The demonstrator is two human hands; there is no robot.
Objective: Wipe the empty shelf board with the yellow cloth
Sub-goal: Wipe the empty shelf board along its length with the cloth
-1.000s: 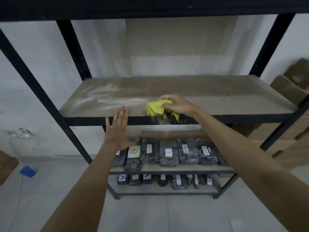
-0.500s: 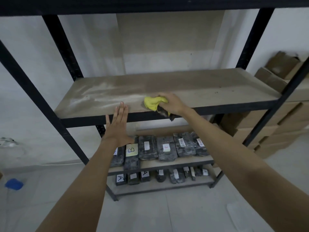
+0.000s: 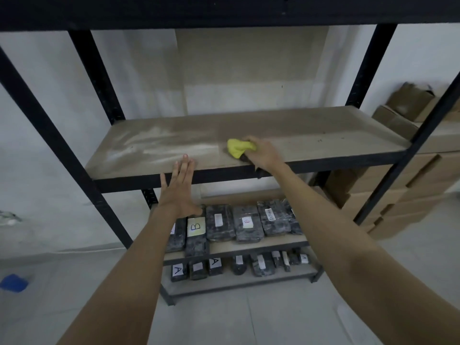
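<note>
The right hand (image 3: 263,155) grips a bunched yellow cloth (image 3: 239,147), its fingers (image 3: 251,140) curled over the top of the wad and clamped on it, and presses it down on the empty shelf board (image 3: 311,135) near the front edge, a little right of the board's middle. A dark part of the cloth (or a second dark rag, I cannot tell which) trails from under the palm and hangs over the black front rail (image 3: 224,173).

To the left of the cloth the board carries pale dusty streaks (image 3: 159,148); to the right its surface looks plain brown with a few small dark specks.

The left hand (image 3: 179,189) is held up flat in front of the rail, palm toward the rack, fingers (image 3: 185,165) straight and close together with the thumb spread; the fingertips overlap the board's front edge, though whether they touch it I cannot tell. It holds nothing.

On the lower shelf (image 3: 249,246) lie dark wrapped bundles (image 3: 246,224) with white labels, one marked "B" (image 3: 196,226). More bundles sit on the bottom shelf, some marked "A" (image 3: 177,270). Brown cardboard boxes (image 3: 388,185) are stacked to the right of the rack, and a blue object (image 3: 13,283) lies on the grey floor at the left.
</note>
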